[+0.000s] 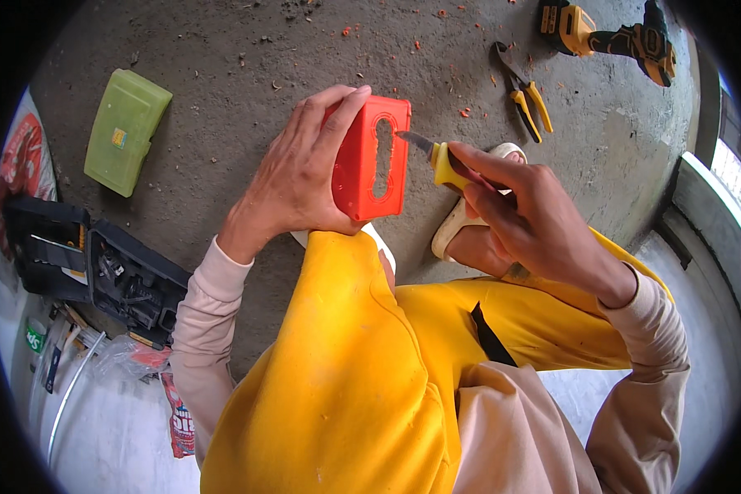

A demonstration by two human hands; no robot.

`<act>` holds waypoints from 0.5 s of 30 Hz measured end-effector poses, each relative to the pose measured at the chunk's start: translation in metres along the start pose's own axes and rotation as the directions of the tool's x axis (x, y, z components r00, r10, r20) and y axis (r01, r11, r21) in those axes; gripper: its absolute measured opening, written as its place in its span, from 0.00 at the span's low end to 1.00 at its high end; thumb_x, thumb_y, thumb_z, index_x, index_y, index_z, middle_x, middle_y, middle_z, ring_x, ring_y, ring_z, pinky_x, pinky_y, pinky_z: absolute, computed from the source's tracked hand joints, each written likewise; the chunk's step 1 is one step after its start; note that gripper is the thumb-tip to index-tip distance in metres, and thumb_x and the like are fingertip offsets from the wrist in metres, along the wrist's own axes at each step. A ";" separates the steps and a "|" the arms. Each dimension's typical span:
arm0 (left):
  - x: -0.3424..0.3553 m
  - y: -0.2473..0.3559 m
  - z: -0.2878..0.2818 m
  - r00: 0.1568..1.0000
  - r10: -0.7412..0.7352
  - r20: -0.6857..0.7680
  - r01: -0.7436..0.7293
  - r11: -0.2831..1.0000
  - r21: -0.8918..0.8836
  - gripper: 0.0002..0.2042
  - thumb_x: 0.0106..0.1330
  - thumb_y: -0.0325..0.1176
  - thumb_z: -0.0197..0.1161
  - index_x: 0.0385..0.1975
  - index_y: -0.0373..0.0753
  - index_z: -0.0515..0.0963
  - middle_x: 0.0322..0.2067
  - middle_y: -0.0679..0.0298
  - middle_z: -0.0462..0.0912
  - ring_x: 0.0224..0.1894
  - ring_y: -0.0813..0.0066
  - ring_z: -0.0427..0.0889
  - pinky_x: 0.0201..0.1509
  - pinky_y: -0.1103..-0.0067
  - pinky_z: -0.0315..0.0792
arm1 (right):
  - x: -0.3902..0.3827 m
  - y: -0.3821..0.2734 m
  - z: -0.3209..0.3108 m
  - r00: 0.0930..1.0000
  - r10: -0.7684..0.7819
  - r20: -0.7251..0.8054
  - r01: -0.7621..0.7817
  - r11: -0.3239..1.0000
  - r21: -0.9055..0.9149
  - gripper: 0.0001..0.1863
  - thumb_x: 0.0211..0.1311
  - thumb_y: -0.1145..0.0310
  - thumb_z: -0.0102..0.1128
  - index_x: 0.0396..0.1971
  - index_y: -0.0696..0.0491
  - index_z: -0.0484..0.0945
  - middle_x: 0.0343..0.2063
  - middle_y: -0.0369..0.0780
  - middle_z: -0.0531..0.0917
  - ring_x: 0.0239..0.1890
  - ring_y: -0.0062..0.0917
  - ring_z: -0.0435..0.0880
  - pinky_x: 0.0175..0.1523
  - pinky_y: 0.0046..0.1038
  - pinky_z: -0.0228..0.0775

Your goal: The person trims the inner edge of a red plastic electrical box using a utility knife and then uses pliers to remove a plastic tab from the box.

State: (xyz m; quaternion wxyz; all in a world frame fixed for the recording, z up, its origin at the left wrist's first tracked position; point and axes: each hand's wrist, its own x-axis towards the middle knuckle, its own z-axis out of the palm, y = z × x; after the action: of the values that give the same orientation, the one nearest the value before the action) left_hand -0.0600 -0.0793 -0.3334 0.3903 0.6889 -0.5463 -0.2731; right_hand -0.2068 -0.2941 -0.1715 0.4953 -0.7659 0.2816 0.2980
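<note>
A red plastic electrical box point(347, 177), with a long rough-edged slot cut in the face toward the right, rests by my left knee. My left hand point(305, 156) is wrapped round its left side, thumb below and fingers over the top. In my right hand point(535, 206) is a utility knife point(446, 166) with a yellow and dark handle, gripped with the index finger along it. The blade points left, and its tip is at the box's right edge near the upper end of the slot; whether it touches cannot be told.
Pliers point(522, 95) with yellow handles and a yellow-black cordless drill point(613, 37) lie on the concrete floor at the upper right, among red shavings. At left are a green plastic case point(128, 132), an open black tool case point(132, 276) and assorted tools. A low ledge point(708, 222) stands at right.
</note>
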 end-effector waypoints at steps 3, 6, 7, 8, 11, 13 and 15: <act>0.002 0.002 0.000 1.000 0.010 -0.006 -0.010 1.000 -0.005 0.68 0.26 0.40 0.87 0.77 0.41 0.55 0.66 0.53 0.64 0.67 0.47 0.68 0.71 0.59 0.72 | 0.000 0.000 0.002 1.000 -0.004 -0.011 0.004 1.000 0.008 0.18 0.73 0.75 0.55 0.59 0.63 0.77 0.20 0.44 0.76 0.20 0.28 0.73 0.33 0.33 0.69; 0.005 0.006 0.001 1.000 0.010 -0.003 -0.010 1.000 0.014 0.68 0.26 0.40 0.87 0.77 0.41 0.55 0.66 0.52 0.64 0.68 0.47 0.68 0.71 0.59 0.71 | 0.002 -0.003 0.004 0.998 -0.029 -0.049 0.025 0.996 -0.086 0.17 0.72 0.75 0.55 0.58 0.62 0.77 0.20 0.43 0.76 0.20 0.28 0.72 0.33 0.33 0.68; 0.006 0.006 0.001 1.000 0.002 -0.007 -0.002 1.000 0.013 0.68 0.26 0.40 0.87 0.77 0.40 0.55 0.66 0.52 0.64 0.68 0.47 0.68 0.71 0.59 0.71 | 0.005 -0.007 0.004 0.998 0.057 -0.018 -0.057 0.998 -0.001 0.16 0.72 0.75 0.55 0.56 0.62 0.77 0.20 0.42 0.76 0.20 0.27 0.73 0.33 0.33 0.68; 0.006 0.006 0.001 1.000 -0.006 -0.010 0.006 1.000 0.011 0.68 0.25 0.40 0.87 0.77 0.40 0.55 0.66 0.52 0.64 0.68 0.47 0.67 0.71 0.59 0.71 | 0.007 -0.009 0.003 0.990 0.140 0.019 -0.141 0.987 0.080 0.15 0.72 0.75 0.55 0.55 0.61 0.77 0.19 0.42 0.76 0.20 0.26 0.74 0.33 0.33 0.68; 0.006 0.006 0.003 1.000 -0.003 -0.014 0.003 1.000 0.015 0.67 0.26 0.39 0.87 0.77 0.39 0.55 0.66 0.51 0.64 0.68 0.46 0.67 0.71 0.58 0.71 | 0.004 -0.003 0.006 0.993 0.108 -0.036 -0.106 0.992 0.070 0.15 0.72 0.74 0.55 0.56 0.61 0.77 0.19 0.42 0.77 0.19 0.23 0.76 0.32 0.32 0.68; 0.007 0.007 0.003 1.000 -0.006 -0.003 0.006 1.000 0.014 0.67 0.27 0.40 0.87 0.77 0.39 0.55 0.67 0.50 0.63 0.69 0.46 0.67 0.72 0.58 0.70 | 0.003 0.011 0.015 0.995 -0.035 -0.092 0.031 0.998 -0.047 0.17 0.73 0.73 0.55 0.59 0.61 0.76 0.21 0.41 0.79 0.19 0.21 0.76 0.29 0.30 0.68; 0.007 0.007 0.004 1.000 -0.009 0.008 0.009 1.000 0.014 0.67 0.29 0.42 0.87 0.77 0.39 0.55 0.68 0.49 0.62 0.70 0.45 0.67 0.72 0.58 0.69 | 0.002 0.015 0.014 0.974 -0.184 -0.130 0.161 0.972 -0.168 0.20 0.74 0.72 0.54 0.62 0.60 0.75 0.22 0.40 0.81 0.19 0.19 0.77 0.26 0.28 0.67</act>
State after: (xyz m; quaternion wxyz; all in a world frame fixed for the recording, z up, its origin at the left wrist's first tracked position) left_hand -0.0649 -0.0878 -0.3296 0.3818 0.6930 -0.5467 -0.2739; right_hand -0.2183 -0.2866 -0.1865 0.4358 -0.8437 0.2249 0.2184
